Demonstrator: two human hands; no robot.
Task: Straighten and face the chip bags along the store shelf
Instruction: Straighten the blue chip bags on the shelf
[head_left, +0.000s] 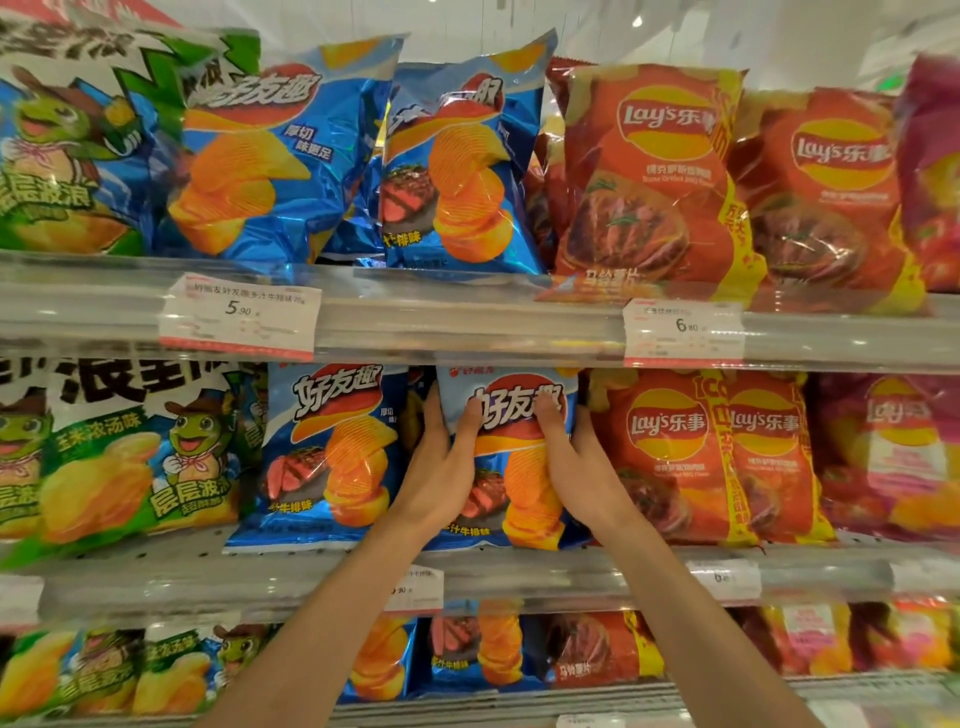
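Blue bag (511, 457) gripped at both sides by left hand (441, 457) and right hand (576, 462) on middle shelf (519, 574); best kept upright, logo forward, flush with front edge.

Left hand (439, 467): you reach up and forward, thumb in front, fingers curled round behind.
Right hand (576, 457): raised likewise, thumb forward, gripping.

The middle shelf (156, 561) carries a row of upright chip bags: green bags (119, 457) at nine o'clock, two blue bags (332, 457) at the centre, orange bags (670, 457) at three o'clock. The top shelf (441, 312), at twelve o'clock, bears the same colours, with price tags (239, 317) on its front rail.
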